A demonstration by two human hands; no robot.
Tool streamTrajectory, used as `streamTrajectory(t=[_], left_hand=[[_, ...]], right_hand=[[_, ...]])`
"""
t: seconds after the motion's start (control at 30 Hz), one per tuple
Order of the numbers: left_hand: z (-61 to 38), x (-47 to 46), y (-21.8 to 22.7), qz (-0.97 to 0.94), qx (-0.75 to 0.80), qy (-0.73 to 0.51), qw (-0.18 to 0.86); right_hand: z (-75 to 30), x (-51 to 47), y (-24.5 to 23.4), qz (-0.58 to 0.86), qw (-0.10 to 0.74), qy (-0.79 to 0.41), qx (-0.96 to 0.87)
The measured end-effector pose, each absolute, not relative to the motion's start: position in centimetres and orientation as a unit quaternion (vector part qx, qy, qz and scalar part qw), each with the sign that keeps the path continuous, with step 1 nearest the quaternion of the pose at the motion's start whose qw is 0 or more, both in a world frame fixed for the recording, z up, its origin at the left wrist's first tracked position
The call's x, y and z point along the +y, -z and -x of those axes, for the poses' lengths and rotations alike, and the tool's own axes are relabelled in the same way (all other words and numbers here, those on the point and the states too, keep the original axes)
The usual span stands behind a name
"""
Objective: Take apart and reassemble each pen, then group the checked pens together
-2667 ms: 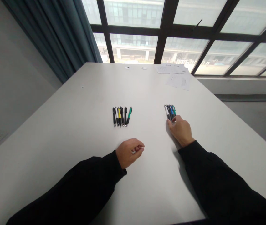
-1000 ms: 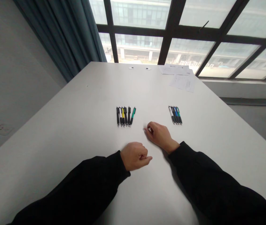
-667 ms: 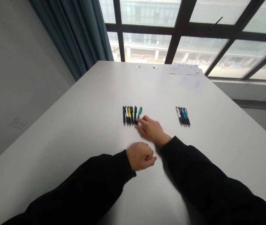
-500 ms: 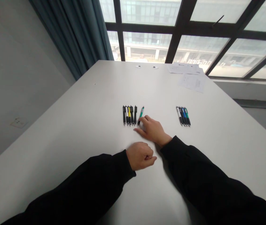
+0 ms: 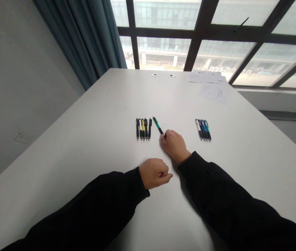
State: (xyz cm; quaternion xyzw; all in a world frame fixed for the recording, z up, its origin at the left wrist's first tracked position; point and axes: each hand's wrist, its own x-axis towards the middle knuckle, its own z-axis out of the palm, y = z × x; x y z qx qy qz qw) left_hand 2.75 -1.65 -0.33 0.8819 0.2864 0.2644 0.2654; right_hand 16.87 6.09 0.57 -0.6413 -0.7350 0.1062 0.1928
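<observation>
Between the thumb and fingers of my right hand (image 5: 174, 144) is the lower end of a green and black pen (image 5: 158, 125), which slants up and to the left. Just left of that pen lies a row of several pens, among them a yellow one (image 5: 143, 127), a white one (image 5: 140, 126) and a black one (image 5: 150, 129) at the row's right end. My left hand (image 5: 154, 173) rests closed in a loose fist on the white table (image 5: 85, 146), nearer to me, with nothing visible in it.
A second group of pens, with a white one (image 5: 198, 128), a blue one (image 5: 204, 128) and a green one (image 5: 207, 129), lies to the right. Paper sheets (image 5: 212, 91) are at the far right corner. A blue curtain (image 5: 90, 42) hangs behind the table's left edge.
My right hand has closed on the green pen's lower end and moved slightly right. The pen now leans left instead of right. My left hand has hardly moved.
</observation>
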Motion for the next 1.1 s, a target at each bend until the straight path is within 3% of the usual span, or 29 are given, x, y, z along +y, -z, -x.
streamTrajectory(t=[0.5,0.67,0.93,1.1], left_hand=[[-1.6,-0.6,-0.2,-0.806,0.408,-0.326,0.277],[-1.7,-0.6,-0.3,-0.793,0.426,-0.336,0.278],[-1.6,-0.3,0.0,-0.791,0.436,-0.337,0.266],[-1.8,-0.3,-0.3,-0.792,0.442,-0.326,0.265]], right_hand=[[-23.3,6.2,0.8,0.59,0.46,-0.396,-0.532],[-25.6,4.4,0.8,0.561,0.508,-0.439,-0.484],[-27.8,2.7,1.4,0.577,0.484,-0.394,-0.526],[-26.6,3.6,0.8,0.633,0.395,-0.185,-0.64]])
